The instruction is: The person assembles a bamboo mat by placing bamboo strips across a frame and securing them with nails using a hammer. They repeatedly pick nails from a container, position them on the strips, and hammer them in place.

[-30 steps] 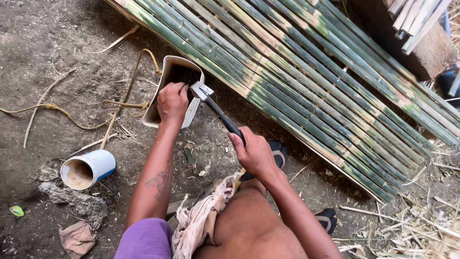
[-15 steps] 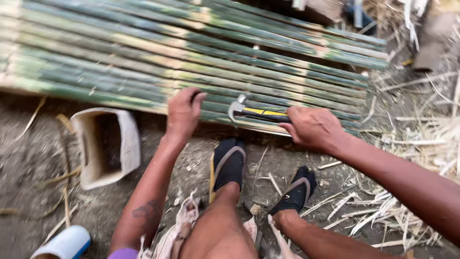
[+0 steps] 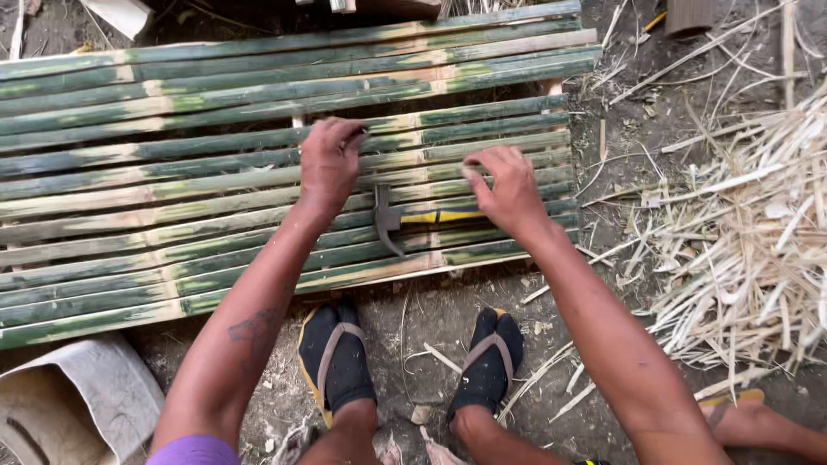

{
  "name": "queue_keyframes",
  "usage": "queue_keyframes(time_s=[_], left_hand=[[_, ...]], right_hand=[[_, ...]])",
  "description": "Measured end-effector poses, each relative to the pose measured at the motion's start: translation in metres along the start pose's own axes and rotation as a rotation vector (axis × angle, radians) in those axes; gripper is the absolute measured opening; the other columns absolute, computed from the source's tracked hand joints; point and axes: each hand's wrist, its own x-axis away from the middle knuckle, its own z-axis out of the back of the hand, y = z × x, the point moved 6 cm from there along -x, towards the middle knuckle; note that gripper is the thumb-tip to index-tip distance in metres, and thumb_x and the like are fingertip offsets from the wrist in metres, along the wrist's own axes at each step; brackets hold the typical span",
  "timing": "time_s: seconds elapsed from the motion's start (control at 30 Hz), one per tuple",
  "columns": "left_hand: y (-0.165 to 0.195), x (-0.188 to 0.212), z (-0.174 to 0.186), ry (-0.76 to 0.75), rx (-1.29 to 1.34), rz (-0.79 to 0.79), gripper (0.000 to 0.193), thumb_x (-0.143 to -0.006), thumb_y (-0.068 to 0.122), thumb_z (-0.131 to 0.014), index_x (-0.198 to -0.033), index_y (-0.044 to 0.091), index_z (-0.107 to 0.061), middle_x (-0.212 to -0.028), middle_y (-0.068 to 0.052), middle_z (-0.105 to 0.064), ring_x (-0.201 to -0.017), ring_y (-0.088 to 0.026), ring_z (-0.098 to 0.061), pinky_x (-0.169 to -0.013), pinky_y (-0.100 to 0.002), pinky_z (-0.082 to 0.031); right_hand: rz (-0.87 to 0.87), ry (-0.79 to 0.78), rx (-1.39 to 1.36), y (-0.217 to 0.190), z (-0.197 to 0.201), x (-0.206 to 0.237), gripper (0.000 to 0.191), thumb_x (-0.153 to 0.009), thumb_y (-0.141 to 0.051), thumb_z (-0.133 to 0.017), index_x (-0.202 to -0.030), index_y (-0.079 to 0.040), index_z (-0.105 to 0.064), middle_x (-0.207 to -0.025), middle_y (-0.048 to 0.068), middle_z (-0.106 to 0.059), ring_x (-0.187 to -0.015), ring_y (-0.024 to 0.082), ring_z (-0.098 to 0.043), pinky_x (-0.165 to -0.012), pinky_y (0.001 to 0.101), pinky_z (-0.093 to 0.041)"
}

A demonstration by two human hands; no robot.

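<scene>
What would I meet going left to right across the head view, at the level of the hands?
Bare green bamboo slats → left hand pressed on the slats → hammer lying on the slats, head toward the left hand → right hand on the slats → pile of pale bamboo strips on the ground.

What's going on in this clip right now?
A person crouches over a panel of split bamboo slats lying on dirt ground. Both hands rest on the slats: the left hand with fingers curled near a gap, the right hand pressing flat. A hammer with a yellow handle lies on the panel between them, held by neither.
</scene>
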Motion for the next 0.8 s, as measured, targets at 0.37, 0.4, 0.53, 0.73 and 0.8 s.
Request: queue_keyframes(time_s=[0.37, 0.4, 0.53, 0.73, 0.8], left_hand=[[-0.036, -0.035, 0.014, 0.090, -0.268, 0.020, 0.008, -0.098, 0.008, -0.072, -0.106, 0.007, -0.070, -0.110, -0.006, -0.069, -0.108, -0.030, -0.059, -0.093, -0.043, -0.040], [-0.035, -0.036, 0.012, 0.090, -0.269, 0.016, 0.008, -0.099, 0.009, -0.072, -0.107, 0.007, -0.070, -0.109, -0.006, -0.069, -0.108, -0.029, -0.059, -0.094, -0.042, -0.040], [-0.033, -0.043, 0.009, 0.046, -0.294, 0.025, 0.007, -0.101, 0.009, -0.072, -0.108, 0.007, -0.069, -0.106, -0.007, -0.067, -0.103, -0.029, -0.057, -0.091, -0.043, -0.039], [-0.028, -0.050, 0.000, 0.025, -0.336, -0.108, 0.010, -0.103, 0.008, -0.066, -0.113, 0.006, -0.064, -0.110, -0.009, -0.066, -0.105, -0.030, -0.057, -0.091, -0.044, -0.040], [-0.027, -0.051, -0.001, 0.048, -0.325, -0.131, 0.010, -0.106, 0.008, -0.064, -0.115, 0.006, -0.063, -0.114, -0.009, -0.065, -0.110, -0.030, -0.058, -0.096, -0.044, -0.043]], right_hand=[[-0.373, 0.616, 0.039, 0.138, 0.069, -0.098, 0.052, -0.097, -0.005, -0.067, -0.138, 0.015, -0.042, -0.136, 0.036, -0.043, -0.125, 0.046, -0.047, -0.099, 0.0519, -0.046], [-0.445, 0.654, -0.048, 0.153, 0.074, -0.101, 0.051, -0.097, -0.007, -0.067, -0.136, 0.015, -0.042, -0.134, 0.033, -0.045, -0.124, 0.043, -0.051, -0.100, 0.0503, -0.048], [-0.820, 0.690, -0.564, 0.195, 0.070, -0.094, 0.034, -0.095, -0.005, -0.067, -0.129, -0.002, -0.059, -0.119, 0.009, -0.068, -0.106, 0.020, -0.070, -0.089, 0.0361, -0.059], [-0.846, 0.842, -1.079, 0.196, 0.065, -0.077, 0.031, -0.090, 0.011, -0.071, -0.119, 0.005, -0.060, -0.107, 0.012, -0.066, -0.091, 0.021, -0.072, -0.079, 0.0349, -0.061], [-0.850, 0.840, -1.087, 0.193, 0.068, -0.077, 0.030, -0.089, 0.012, -0.069, -0.117, 0.004, -0.061, -0.105, 0.011, -0.067, -0.093, 0.020, -0.075, -0.083, 0.0345, -0.064]])
